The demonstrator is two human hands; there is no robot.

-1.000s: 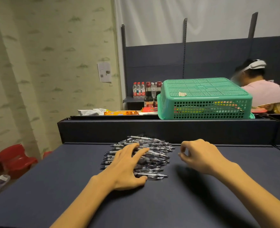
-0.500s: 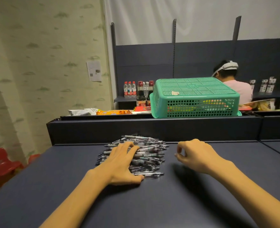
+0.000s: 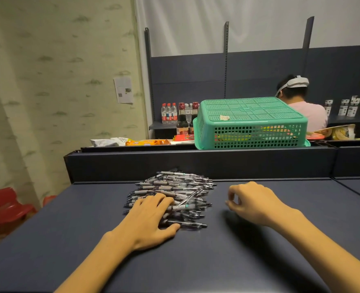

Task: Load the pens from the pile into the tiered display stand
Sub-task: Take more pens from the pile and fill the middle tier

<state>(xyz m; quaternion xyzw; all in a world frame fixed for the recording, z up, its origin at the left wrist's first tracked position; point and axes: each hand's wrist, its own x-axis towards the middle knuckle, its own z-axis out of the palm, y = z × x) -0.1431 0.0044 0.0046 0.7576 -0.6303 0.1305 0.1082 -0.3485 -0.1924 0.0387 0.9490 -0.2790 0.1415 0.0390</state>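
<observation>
A pile of clear-barrelled pens [image 3: 175,187] lies on the dark blue table [image 3: 196,261], close to its back wall. My left hand [image 3: 151,218] lies on the near half of the pile. Its fingers bend down into the pens and its thumb lies beside the nearest pen [image 3: 185,224]. To the right of the pile is my right hand [image 3: 253,201], loosely curled just above the table, with thumb and forefinger close together and nothing between them. No tiered display stand is in view.
A dark raised wall [image 3: 196,163] closes the table's far side. Behind it stand an upturned green basket [image 3: 251,123], snack packets [image 3: 132,142] and bottles [image 3: 181,115]. A person in pink [image 3: 301,106] sits at the back right. Red stools [image 3: 7,206] stand on the floor at left.
My left hand's fingers, spread straight over the pile before, have curled down into the pens. My right hand has hardly moved. The camera has turned slightly.
</observation>
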